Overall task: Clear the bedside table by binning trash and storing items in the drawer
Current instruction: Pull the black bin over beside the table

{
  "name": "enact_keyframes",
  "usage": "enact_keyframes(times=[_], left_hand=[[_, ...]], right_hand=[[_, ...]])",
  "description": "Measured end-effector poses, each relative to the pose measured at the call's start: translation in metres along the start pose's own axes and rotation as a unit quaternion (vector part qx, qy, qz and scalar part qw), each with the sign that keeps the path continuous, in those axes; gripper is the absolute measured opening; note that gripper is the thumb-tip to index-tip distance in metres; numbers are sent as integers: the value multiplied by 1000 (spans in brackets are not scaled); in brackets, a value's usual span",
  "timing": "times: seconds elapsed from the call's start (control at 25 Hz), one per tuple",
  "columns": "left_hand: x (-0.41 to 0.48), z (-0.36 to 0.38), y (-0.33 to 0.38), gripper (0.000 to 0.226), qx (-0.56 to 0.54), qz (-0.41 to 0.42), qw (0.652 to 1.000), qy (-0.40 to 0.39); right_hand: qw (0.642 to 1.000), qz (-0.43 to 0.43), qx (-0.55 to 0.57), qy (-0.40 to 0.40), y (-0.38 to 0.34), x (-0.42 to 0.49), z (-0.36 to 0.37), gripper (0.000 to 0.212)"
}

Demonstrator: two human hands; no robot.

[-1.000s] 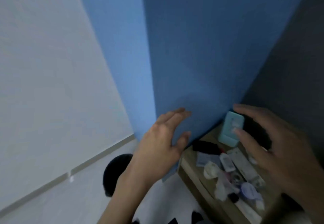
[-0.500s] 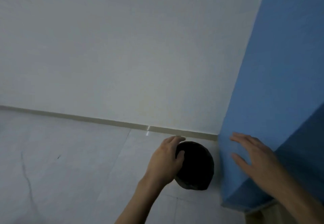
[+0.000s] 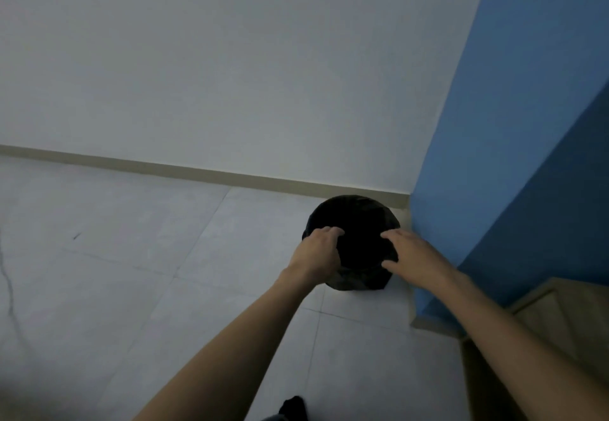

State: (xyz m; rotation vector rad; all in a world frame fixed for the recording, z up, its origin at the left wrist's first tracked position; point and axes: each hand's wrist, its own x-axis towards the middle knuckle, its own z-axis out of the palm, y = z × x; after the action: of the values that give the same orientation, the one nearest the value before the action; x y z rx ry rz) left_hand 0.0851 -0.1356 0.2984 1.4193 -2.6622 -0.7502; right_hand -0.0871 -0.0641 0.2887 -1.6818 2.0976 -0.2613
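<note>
A round black bin lined with a dark bag stands on the floor against the white wall, beside the blue wall corner. My left hand is curled over the bin's left rim and grips it. My right hand lies over the right rim with fingers and thumb spread, holding nothing. A corner of the wooden bedside table shows at the lower right; its top and the items on it are out of view.
A blue wall rises to the right of the bin. Pale floor tiles stretch to the left up to a beige skirting board. A dark foot shows at the bottom edge.
My view has swung from the cluttered table down to the bin. Both hands have moved onto the bin's rim, the left closing on it.
</note>
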Motion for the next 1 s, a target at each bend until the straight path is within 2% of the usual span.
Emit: enact_keyframes(times=[0.2, 0.44, 0.56, 0.72, 0.88, 1.0], left_hand=[[57, 62, -31, 50, 77, 20, 996, -42], [125, 125, -66, 55, 131, 33, 986, -100], [147, 155, -81, 48, 123, 31, 984, -122], [150, 188, -88, 35, 158, 29, 976, -148], [148, 200, -92, 30, 196, 46, 971, -130], [133, 209, -95, 31, 202, 56, 965, -156]], right_hand=[[998, -9, -15, -53, 35, 58, 66, 83], [988, -20, -113, -103, 88, 121, 141, 61], [977, -18, -171, -123, 106, 144, 169, 46], [976, -34, -191, -96, 121, 155, 192, 21], [982, -55, -167, -63, 122, 148, 192, 34], [984, -48, -158, -72, 119, 125, 194, 26]])
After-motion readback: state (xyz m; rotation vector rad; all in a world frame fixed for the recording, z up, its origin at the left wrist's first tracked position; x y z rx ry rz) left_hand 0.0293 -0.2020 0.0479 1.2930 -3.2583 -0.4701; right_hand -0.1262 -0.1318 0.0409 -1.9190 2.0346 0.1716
